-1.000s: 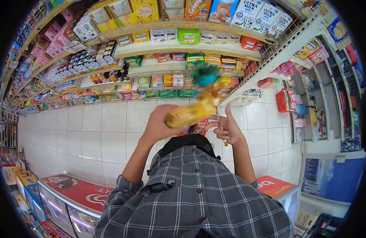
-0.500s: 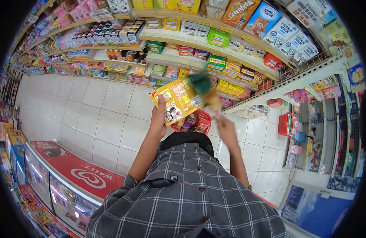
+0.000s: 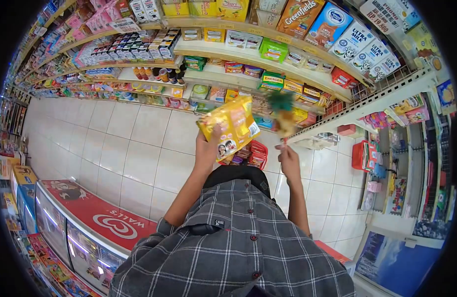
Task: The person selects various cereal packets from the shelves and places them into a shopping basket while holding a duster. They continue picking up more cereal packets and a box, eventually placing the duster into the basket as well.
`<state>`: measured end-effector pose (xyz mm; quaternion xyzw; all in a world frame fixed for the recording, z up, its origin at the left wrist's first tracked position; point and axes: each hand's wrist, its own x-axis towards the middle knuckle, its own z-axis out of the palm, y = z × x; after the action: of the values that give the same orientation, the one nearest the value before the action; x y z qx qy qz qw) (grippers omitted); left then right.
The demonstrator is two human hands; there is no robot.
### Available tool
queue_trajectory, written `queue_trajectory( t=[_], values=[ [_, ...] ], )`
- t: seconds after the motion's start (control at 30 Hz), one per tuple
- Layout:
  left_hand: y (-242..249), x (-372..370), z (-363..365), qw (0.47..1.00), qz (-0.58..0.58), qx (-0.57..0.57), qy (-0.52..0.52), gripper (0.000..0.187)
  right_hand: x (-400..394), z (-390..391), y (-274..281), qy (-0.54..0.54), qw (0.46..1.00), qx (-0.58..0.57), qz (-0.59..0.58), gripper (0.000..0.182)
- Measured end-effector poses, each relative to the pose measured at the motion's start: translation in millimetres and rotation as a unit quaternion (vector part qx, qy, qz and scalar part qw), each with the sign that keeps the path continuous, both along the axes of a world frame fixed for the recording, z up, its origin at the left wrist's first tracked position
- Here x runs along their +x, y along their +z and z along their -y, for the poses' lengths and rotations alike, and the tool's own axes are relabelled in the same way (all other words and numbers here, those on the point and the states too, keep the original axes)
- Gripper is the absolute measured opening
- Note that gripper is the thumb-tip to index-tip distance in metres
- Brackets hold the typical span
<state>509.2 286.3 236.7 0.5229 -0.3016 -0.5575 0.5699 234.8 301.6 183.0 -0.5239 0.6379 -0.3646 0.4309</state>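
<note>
- Lower left of the frame: a freezer with a red top (image 3: 90, 204) stands well apart from both hands.
- Left of centre: the left hand (image 3: 206, 148) is closed on the near-left part of a yellow packet (image 3: 234, 123), thumb on its front; the fingers behind are hidden.
- Centre: the packet is held up, tilted, in front of the lower shelves and partly over a red basket (image 3: 263, 150) of packets, whose support is hard to make out.
- Just right of centre: a duster (image 3: 283, 106) with a blurred green and golden-brown head points up the frame, beside the packet with a gap between them. Contact with the shelf goods behind cannot be told.
- Below it, the right hand (image 3: 289, 161) is gripping the duster's handle.
- The step in hand looks like dusting the packet. A further stroke would call for a steady left grip, the packet's front turned rightward, and light contact from the duster's head.
</note>
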Motion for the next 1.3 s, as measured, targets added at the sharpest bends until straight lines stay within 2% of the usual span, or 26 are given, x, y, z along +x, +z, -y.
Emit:
queue_trajectory(
  t=[0.03, 0.07, 0.1, 0.13, 0.17, 0.2, 0.23, 0.33, 0.37, 0.4, 0.43, 0.5, 0.53, 0.57, 0.6, 0.63, 0.67, 0.73, 0.83, 0.93, 1.0, 1.07, 1.13, 1.2, 1.23, 1.3],
  values=[
    [-11, 0, 0, 0.992, 0.105, -0.055, -0.043, 0.057, 6, -2, 37, -0.035, 0.991, 0.081, 0.105, 0.050],
    [-2, -2, -2, 0.972, 0.194, -0.097, -0.092, 0.060, 11, -3, 64, -0.072, 0.962, 0.159, 0.209, 0.055],
    [7, -4, -5, 0.941, 0.278, -0.143, -0.130, 0.063, 15, -2, 73, -0.063, 0.940, 0.170, 0.289, 0.067],
    [9, -6, -1, 0.874, 0.381, -0.255, -0.161, 0.061, 19, -1, 85, -0.077, 0.919, 0.187, 0.338, 0.069],
    [10, -5, 8, 0.782, 0.471, -0.362, -0.187, 0.059, 23, 0, 97, -0.092, 0.895, 0.203, 0.387, 0.072],
    [10, -6, 14, 0.669, 0.545, -0.461, -0.206, 0.057, 23, 1, 103, -0.106, 0.868, 0.217, 0.435, 0.074],
    [12, -8, 17, 0.572, 0.578, -0.538, -0.223, 0.053, 6, 4, 86, -0.049, 0.850, 0.239, 0.466, 0.060],
    [44, -6, 19, 0.491, 0.613, -0.567, -0.249, 0.054, 19, 6, 92, -0.124, 0.928, 0.145, 0.320, 0.043],
    [38, -6, 25, 0.535, 0.622, -0.524, -0.228, 0.061, 20, 8, 91, -0.160, 0.908, 0.109, 0.372, 0.031],
    [32, -6, 32, 0.578, 0.627, -0.480, -0.206, 0.068, 19, 10, 86, -0.206, 0.890, 0.099, 0.394, 0.029],
    [28, -6, 38, 0.643, 0.615, -0.424, -0.172, 0.071, 18, 11, 80, -0.254, 0.869, 0.090, 0.415, 0.027],
    [17, -4, 56, 0.807, 0.475, -0.313, -0.160, 0.081, 10, 8, 74, -0.252, 0.841, 0.057, 0.476, 0.023],
    [10, -7, 60, 0.878, 0.346, -0.220, -0.249, 0.082, 9, 8, 70, -0.243, 0.838, 0.035, 0.487, 0.023],
    [2, -10, 61, 0.914, 0.205, -0.114, -0.332, 0.082, 7, 7, 65, -0.238, 0.833, 0.011, 0.498, 0.024],
    [-1, -14, 60, 0.913, 0.061, 0.002, -0.404, 0.083, 4, 5, 62, -0.235, 0.829, -0.015, 0.508, 0.024],
    [9, -29, 50, 0.893, 0.001, 0.005, -0.451, 0.077, 6, 5, 61, -0.242, 0.833, -0.045, 0.495, 0.031],
    [5, -46, 41, 0.887, -0.009, 0.010, -0.461, 0.074, 11, 6, 60, -0.248, 0.837, -0.076, 0.482, 0.040],
    [-4, -78, 30, 0.877, -0.026, 0.020, -0.480, 0.069, 18, 6, 57, -0.276, 0.828, -0.068, 0.483, 0.051],
    [-4, -127, 34, 0.929, -0.206, 0.099, -0.291, 0.059, 20, 2, 59, -0.274, 0.821, -0.040, 0.500, 0.059],
    [-14, -149, 58, 0.932, -0.209, 0.120, -0.272, 0.049, 3, -3, 42, -0.247, 0.829, -0.028, 0.501, 0.055],
    [-27, -167, 72, 0.944, -0.143, 0.130, -0.268, 0.045, -20, -16, 30, -0.237, 0.842, -0.019, 0.484, 0.053],
    [-24, -188, 86, 0.951, -0.061, 0.118, -0.278, 0.045, -54, -30, 22, -0.308, 0.841, 0.004, 0.445, 0.053],
    [-24, -215, 110, 0.930, 0.034, 0.040, -0.363, 0.048, -93, -44, 7, -0.375, 0.835, 0.037, 0.402, 0.051],
    [-63, -243, 145, 0.890, 0.147, -0.070, -0.427, 0.048, -134, -67, -32, -0.436, 0.782, 0.045, 0.443, 0.052],
    [-70, -260, 159, 0.878, 0.176, -0.053, -0.442, 0.048, -151, -82, -52, -0.459, 0.755, 0.051, 0.465, 0.052],
    [-119, -291, 205, 0.883, 0.167, 0.008, -0.439, 0.047, -183, -113, -93, -0.498, 0.703, 0.062, 0.504, 0.051]
  ],
)
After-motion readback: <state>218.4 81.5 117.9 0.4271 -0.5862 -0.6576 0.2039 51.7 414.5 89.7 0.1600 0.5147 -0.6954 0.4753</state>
